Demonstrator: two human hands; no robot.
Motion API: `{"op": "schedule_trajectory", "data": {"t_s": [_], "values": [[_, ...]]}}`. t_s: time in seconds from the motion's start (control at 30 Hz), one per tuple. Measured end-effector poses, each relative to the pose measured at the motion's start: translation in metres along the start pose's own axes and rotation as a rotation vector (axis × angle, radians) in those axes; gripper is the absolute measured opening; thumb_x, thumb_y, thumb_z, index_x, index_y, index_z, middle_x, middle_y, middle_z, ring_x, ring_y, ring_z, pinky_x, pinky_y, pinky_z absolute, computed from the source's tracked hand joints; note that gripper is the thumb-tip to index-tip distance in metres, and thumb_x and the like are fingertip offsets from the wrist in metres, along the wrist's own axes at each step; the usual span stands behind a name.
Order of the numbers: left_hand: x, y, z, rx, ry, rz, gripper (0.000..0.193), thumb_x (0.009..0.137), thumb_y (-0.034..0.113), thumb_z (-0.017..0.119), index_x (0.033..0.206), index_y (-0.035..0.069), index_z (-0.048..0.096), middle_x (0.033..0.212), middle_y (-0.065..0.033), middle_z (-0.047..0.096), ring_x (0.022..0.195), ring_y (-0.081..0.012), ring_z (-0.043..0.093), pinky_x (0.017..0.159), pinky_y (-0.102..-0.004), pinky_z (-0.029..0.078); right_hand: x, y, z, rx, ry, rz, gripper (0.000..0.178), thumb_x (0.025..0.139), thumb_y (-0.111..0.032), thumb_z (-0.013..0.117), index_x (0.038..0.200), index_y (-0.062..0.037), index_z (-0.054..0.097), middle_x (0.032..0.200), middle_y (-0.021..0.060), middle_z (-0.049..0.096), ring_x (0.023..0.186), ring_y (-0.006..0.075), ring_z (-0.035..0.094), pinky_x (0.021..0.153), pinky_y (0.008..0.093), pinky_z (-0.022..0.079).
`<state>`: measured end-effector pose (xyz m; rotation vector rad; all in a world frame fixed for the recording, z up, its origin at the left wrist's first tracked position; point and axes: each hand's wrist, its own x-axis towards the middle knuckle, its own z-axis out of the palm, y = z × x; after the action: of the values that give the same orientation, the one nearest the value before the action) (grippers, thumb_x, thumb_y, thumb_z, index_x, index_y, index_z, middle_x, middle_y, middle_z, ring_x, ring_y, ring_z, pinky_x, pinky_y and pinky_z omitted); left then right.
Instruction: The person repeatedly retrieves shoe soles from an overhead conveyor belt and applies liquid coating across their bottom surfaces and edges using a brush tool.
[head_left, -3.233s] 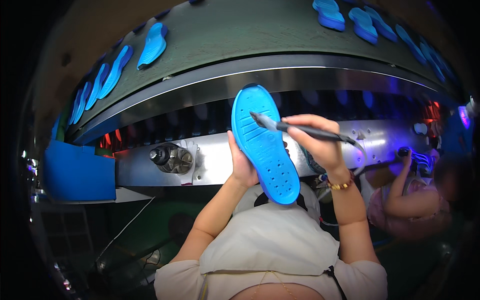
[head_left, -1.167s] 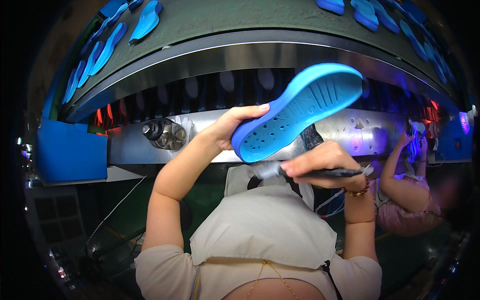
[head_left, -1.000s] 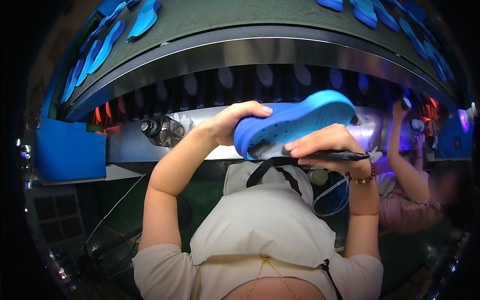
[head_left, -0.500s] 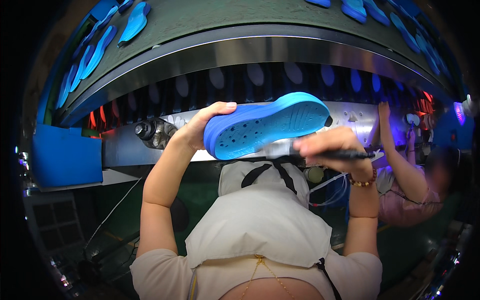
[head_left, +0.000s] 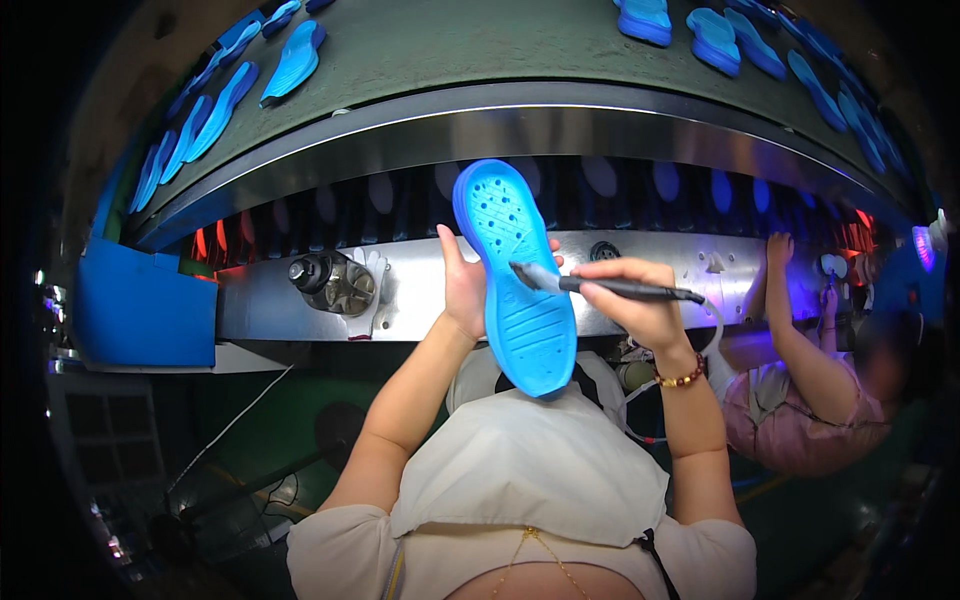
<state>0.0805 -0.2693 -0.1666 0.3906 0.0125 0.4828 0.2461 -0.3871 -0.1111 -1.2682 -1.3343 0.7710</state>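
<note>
Left hand cradles a blue sole from behind, thumb off its edge, while right hand, pinching a brush, sets bristles at its middle between both: likely brushing stage, next stroke wanting steady support, light pressure.

Left hand: fingers mostly hidden behind blue sole; only tips show past its right edge. Sole's far face unseen. Between the grips, brush bristles blurred; contact unclear. Right of grip, pale hose lost near right hand's wrist. Beyond, topmost soles cut by upper edge. Far right, co-worker's head blurred.
</note>
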Motion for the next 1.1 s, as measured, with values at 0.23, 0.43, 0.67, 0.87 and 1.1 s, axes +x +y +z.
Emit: {"op": "schedule_trajectory", "data": {"t_s": [0.23,0.43,0.67,0.87,1.1], "values": [[0.007,0.013,0.020,0.157,0.275,0.254,0.090,0.075,0.076,0.014,0.116,0.002,0.044,0.104,-0.0173,0.055,0.096,-0.0291,0.055,0.084,-0.0424,0.046,-0.007,-0.024,0.029,-0.421,-0.131,-0.490,0.013,0.067,-0.005,0.065,0.079,-0.0057,0.062,0.078,0.0080,0.064,0.071,0.0236,0.063,0.065,0.0304,0.049],[-0.005,0.011,0.023,0.095,0.145,0.269,0.092,0.074,0.077,0.014,0.120,0.002,0.041,0.108,-0.0191,0.054,0.099,-0.0313,0.054,0.086,-0.0450,0.044,0.006,-0.040,0.005,-0.106,-0.247,-0.327,0.015,0.067,-0.004,0.067,0.081,-0.0038,0.063,0.079,0.0097,0.064,0.072,0.0222,0.064,0.067,0.0296,0.050],[-0.001,0.022,0.027,0.103,0.122,0.417,0.087,0.074,0.076,0.019,0.127,0.009,0.037,0.109,-0.0170,0.053,0.101,-0.0337,0.052,0.089,-0.0540,0.039,0.004,-0.041,0.012,-0.090,-0.399,-0.362,0.017,0.067,-0.001,0.067,0.084,-0.0019,0.065,0.084,0.0120,0.065,0.080,0.0233,0.064,0.075,0.0297,0.049],[0.004,0.038,0.041,0.158,0.282,0.471,0.095,0.073,0.077,0.015,0.121,-0.001,0.039,0.110,-0.0196,0.051,0.100,-0.0344,0.052,0.090,-0.0549,0.037,0.007,-0.025,0.007,-0.096,-0.317,-0.398,0.022,0.066,0.000,0.069,0.088,-0.0020,0.064,0.087,0.0112,0.065,0.085,0.0229,0.063,0.077,0.0328,0.048],[0.010,0.057,0.078,0.188,0.224,0.563,0.090,0.077,0.073,0.025,0.121,-0.004,0.037,0.110,-0.0225,0.052,0.101,-0.0351,0.053,0.087,-0.0442,0.044,0.012,-0.004,-0.005,0.388,-0.185,-0.139,0.019,0.069,0.002,0.066,0.088,0.0016,0.064,0.093,0.0156,0.064,0.090,0.0245,0.060,0.087,0.0346,0.044]]}}
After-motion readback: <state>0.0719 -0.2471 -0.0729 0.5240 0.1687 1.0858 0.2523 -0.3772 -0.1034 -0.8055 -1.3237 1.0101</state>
